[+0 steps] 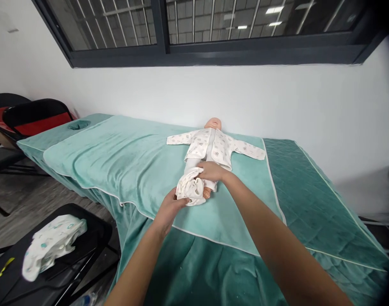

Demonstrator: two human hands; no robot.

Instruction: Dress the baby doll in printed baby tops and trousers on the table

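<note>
A baby doll (214,123) lies on its back on the green bed cover, its head toward the wall. It wears a white printed jacket (200,143) with both sleeves spread out. Bunched white baby pants (190,189) surround the lower part of the doll's leg on the left. My left hand (169,211) is closed on the near left edge of the pants, thumb on top. My right hand (212,171) pinches their upper right edge, over the doll's legs. One small foot (206,193) shows just right of the bunched cloth; the other is hidden.
A light green blanket (117,157) covers much of the bed, with a darker quilted cover (312,187) at right. At lower left, a black folding chair (86,238) holds a white printed diaper (54,242). More chairs (38,114) stand at far left. A wall and window run behind.
</note>
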